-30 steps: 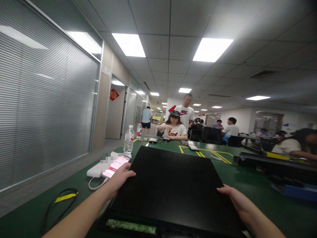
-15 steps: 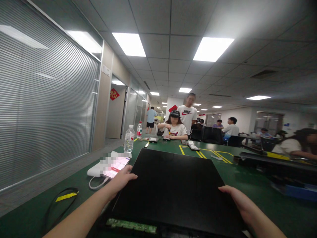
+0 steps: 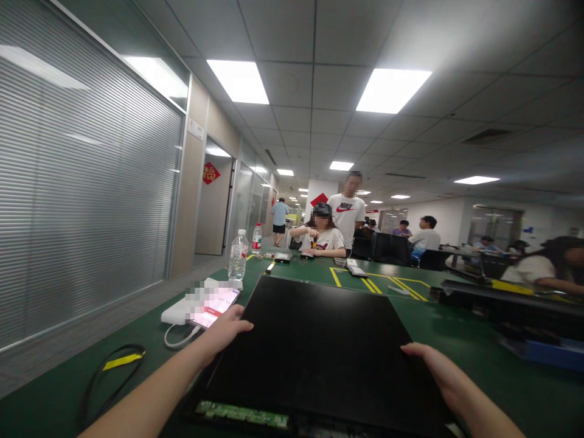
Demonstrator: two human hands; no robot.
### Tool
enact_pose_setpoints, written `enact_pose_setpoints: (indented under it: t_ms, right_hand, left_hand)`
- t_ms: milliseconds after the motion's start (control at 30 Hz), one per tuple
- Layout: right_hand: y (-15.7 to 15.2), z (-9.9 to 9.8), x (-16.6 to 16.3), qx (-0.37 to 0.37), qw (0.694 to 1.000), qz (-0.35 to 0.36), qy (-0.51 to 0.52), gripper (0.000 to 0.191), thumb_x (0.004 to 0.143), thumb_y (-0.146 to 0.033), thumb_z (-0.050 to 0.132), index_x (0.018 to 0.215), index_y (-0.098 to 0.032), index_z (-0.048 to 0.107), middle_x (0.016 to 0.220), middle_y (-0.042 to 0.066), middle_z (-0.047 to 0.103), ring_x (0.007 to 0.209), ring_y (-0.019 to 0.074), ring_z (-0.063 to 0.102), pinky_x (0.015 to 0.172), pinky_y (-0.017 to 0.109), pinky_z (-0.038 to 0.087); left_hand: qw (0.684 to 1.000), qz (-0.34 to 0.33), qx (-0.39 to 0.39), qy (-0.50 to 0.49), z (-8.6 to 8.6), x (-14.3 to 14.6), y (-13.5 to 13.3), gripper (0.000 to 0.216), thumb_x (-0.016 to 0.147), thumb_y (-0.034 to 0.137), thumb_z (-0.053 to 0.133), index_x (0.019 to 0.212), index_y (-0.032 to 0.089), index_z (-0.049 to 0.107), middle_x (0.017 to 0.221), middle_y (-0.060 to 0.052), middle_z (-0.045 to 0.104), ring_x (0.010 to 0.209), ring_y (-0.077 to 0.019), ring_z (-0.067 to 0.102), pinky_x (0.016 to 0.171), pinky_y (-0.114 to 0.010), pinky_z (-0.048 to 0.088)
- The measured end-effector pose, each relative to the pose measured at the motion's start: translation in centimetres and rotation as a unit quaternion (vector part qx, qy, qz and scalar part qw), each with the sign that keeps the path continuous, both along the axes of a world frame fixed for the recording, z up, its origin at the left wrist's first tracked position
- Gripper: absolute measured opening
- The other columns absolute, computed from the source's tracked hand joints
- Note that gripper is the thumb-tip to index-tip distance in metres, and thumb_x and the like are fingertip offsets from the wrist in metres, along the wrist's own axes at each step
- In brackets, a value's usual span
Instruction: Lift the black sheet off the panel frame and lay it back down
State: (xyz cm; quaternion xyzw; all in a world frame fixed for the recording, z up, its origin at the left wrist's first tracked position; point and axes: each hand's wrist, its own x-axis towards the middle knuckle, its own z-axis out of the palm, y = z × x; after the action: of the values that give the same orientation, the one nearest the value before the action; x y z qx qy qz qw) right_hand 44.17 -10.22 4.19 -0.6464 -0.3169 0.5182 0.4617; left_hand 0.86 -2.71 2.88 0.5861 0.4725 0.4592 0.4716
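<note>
A large black display panel (image 3: 319, 347) fills the space in front of me, its far edge toward the middle of the green table. Along its near edge shows a green circuit board strip (image 3: 241, 415). At the panel's left edge, my left hand (image 3: 230, 331) grips it with the thumb on top; the fingers beneath are hidden. My right hand (image 3: 433, 371) holds the opposite edge the same way, thumb over the rim. Just beyond my left hand lies a lit phone (image 3: 214, 309) with a white cable.
A clear water bottle (image 3: 238, 255) and a red-labelled bottle (image 3: 257, 238) stand beyond the phone. A black strap with a yellow tag (image 3: 123, 361) lies at left. Long black parts (image 3: 506, 304) rest at right. Across the table (image 3: 292, 267), a person (image 3: 322, 234) works with a tool.
The panel's far edge has dipped slightly, and a faint sheen now shows on its surface. Both hands keep their hold at the sides.
</note>
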Motion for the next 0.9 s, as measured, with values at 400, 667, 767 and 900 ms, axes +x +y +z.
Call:
enact_pose_setpoints:
  t_ms: [400,667,767,900]
  right_hand:
    - [-0.2,0.3,-0.1,-0.018,1.0,-0.022,0.002,0.022,0.062,-0.037,0.06,0.076,-0.02,0.062,0.066,0.009,0.068,0.068,0.0255,0.064,0.064,0.037,0.052]
    - [-0.3,0.5,-0.7,0.017,1.0,-0.006,-0.013,0.019,0.062,-0.033,0.059,0.075,-0.019,0.063,0.065,0.008,0.067,0.067,0.0253,0.064,0.063,0.036,0.051]
    - [-0.3,0.5,-0.8,0.018,1.0,-0.009,-0.013,0.018,0.062,-0.032,0.059,0.075,-0.02,0.063,0.064,0.007,0.067,0.067,0.0249,0.064,0.062,0.035,0.051]
    - [-0.1,0.2,-0.6,0.035,0.999,-0.017,-0.014,0.018,0.061,-0.031,0.061,0.076,-0.02,0.062,0.067,0.005,0.068,0.067,0.0233,0.064,0.063,0.034,0.051]
  left_hand:
    - [1.0,0.004,-0.002,-0.016,-0.1,0.0,0.2,0.022,0.061,0.022,0.06,0.081,0.018,0.053,0.071,0.001,0.065,0.074,-0.0224,0.063,0.069,-0.032,0.044]
    - [0.998,0.009,-0.036,-0.053,0.1,0.2,0.2,0.027,0.058,0.019,0.06,0.085,0.018,0.056,0.07,-0.001,0.067,0.074,-0.0237,0.065,0.072,-0.034,0.046]
    - [0.998,0.012,-0.031,-0.06,0.3,0.3,0.0,0.033,0.057,0.02,0.063,0.089,0.018,0.056,0.072,-0.001,0.068,0.075,-0.0239,0.065,0.073,-0.035,0.046]
    - [0.994,-0.016,-0.026,-0.107,0.3,0.4,-0.1,0.043,0.055,0.021,0.067,0.096,0.018,0.053,0.074,-0.002,0.069,0.073,-0.0239,0.065,0.073,-0.035,0.047]
